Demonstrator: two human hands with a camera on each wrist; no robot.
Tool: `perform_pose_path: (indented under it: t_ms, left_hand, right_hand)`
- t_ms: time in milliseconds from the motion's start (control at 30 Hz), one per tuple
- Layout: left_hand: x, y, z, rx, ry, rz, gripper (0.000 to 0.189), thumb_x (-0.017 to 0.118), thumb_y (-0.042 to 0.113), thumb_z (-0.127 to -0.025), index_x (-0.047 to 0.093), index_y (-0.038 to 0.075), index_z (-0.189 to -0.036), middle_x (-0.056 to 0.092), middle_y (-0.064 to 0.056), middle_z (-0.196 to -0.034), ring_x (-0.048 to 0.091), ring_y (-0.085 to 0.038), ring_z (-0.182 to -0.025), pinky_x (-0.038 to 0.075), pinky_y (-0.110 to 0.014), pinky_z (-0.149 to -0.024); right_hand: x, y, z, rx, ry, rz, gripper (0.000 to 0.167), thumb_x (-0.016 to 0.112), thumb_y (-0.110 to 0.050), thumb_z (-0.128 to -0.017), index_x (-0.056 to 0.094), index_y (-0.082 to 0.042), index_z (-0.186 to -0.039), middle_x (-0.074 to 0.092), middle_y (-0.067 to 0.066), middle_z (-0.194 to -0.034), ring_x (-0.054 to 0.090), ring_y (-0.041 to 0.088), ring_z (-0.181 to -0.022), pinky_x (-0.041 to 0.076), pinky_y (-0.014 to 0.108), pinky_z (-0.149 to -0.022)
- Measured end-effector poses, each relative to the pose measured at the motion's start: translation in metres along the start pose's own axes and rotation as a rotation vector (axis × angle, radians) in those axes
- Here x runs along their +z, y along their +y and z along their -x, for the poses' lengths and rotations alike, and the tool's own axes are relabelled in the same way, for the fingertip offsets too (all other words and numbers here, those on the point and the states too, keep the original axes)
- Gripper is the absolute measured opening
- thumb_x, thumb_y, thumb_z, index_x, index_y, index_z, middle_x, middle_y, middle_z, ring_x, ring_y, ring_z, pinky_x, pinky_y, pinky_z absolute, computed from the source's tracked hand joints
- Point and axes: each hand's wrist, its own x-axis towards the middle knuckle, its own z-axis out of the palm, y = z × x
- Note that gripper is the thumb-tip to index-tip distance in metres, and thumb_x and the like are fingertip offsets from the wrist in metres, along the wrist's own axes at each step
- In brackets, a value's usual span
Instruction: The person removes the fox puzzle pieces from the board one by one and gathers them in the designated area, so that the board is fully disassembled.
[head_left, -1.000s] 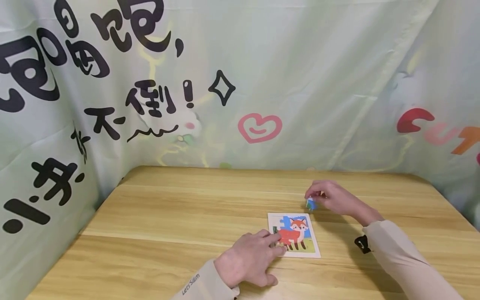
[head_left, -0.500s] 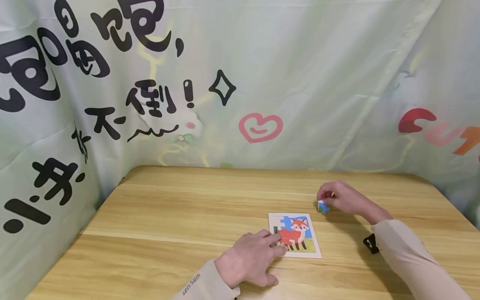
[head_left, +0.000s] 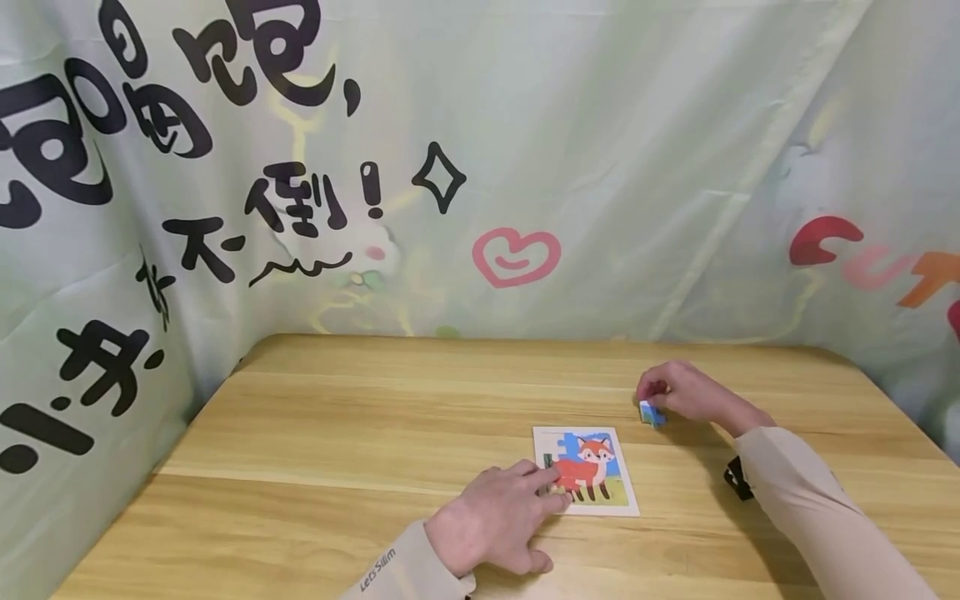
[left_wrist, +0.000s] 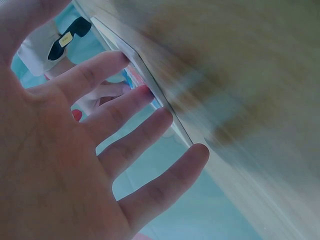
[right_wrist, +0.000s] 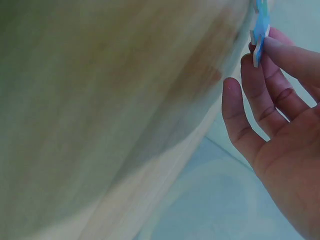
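Observation:
A fox jigsaw puzzle point(head_left: 596, 479) in a white frame lies on the table, with a pale gap in its upper left part. My left hand point(head_left: 504, 515) rests on its left side, fingers spread and nearly straight; in the left wrist view the fingertips point(left_wrist: 162, 117) lie along the board's edge. Beyond the puzzle's far right corner, my right hand point(head_left: 686, 393) pinches a blue jigsaw piece point(head_left: 649, 414) between thumb and fingers. The right wrist view shows that piece point(right_wrist: 260, 31) edge-on under the thumb, its upper end cut off by the frame.
The wooden table point(head_left: 337, 433) extends widely to the left and behind the puzzle. A printed fabric curtain point(head_left: 600, 125) hangs along the table's far edge and left side. Something black point(head_left: 738, 479) sits under the right sleeve at the wrist.
My right hand has moved right, away from the puzzle, carrying the jigsaw piece, and the piece's angle has shifted. The left hand has stayed on the puzzle.

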Motion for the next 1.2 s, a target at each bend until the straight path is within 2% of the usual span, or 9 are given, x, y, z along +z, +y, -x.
perform_pose_path:
  t_ms: [233,400,633,933,1200]
  left_hand:
    - [-0.002,0.000,-0.001,0.003,-0.005,0.010,0.070,0.070,0.061,-0.087,0.052,0.035,-0.149,0.039,0.007,-0.158,0.042,-0.013,-0.136,0.052,-0.033,-0.094]
    - [-0.002,-0.001,0.000,-0.003,-0.008,-0.001,0.071,0.069,0.061,-0.087,0.051,0.035,-0.150,0.038,0.007,-0.159,0.042,-0.014,-0.138,0.052,-0.035,-0.096]
    - [0.002,-0.001,0.003,0.010,-0.005,-0.012,0.069,0.069,0.062,-0.087,0.052,0.035,-0.148,0.040,0.008,-0.157,0.044,-0.012,-0.134,0.053,-0.034,-0.093]
    - [0.000,-0.003,0.001,0.014,0.012,-0.017,0.070,0.069,0.062,-0.086,0.052,0.035,-0.148,0.040,0.007,-0.157,0.045,-0.013,-0.134,0.052,-0.033,-0.093]
    - [-0.001,-0.002,0.000,0.025,-0.007,0.013,0.069,0.069,0.062,-0.087,0.052,0.035,-0.149,0.040,0.008,-0.157,0.044,-0.013,-0.135,0.053,-0.035,-0.093]
  right_hand:
    - [-0.004,-0.006,0.001,0.045,0.017,0.032,0.019,0.066,0.012,-0.087,0.073,-0.006,-0.086,0.070,-0.001,-0.086,0.063,0.016,-0.078,0.054,0.031,-0.069]
    - [-0.005,-0.015,-0.002,-0.028,0.019,0.039,0.015,0.070,0.009,-0.087,0.073,-0.005,-0.087,0.070,-0.001,-0.085,0.064,0.015,-0.078,0.056,0.033,-0.070]
    - [0.003,-0.032,-0.010,-0.146,-0.019,-0.006,0.013,0.070,0.009,-0.088,0.073,-0.004,-0.089,0.070,0.001,-0.086,0.063,0.012,-0.076,0.055,0.031,-0.068]
    - [0.007,-0.057,-0.019,-0.198,-0.049,0.040,0.018,0.071,0.012,-0.083,0.075,-0.003,-0.091,0.069,0.001,-0.087,0.063,0.010,-0.076,0.056,0.028,-0.068]
    - [0.021,-0.070,-0.022,-0.214,-0.107,-0.003,0.018,0.075,0.010,-0.082,0.076,-0.003,-0.095,0.069,-0.002,-0.088,0.060,0.007,-0.076,0.055,0.027,-0.068]
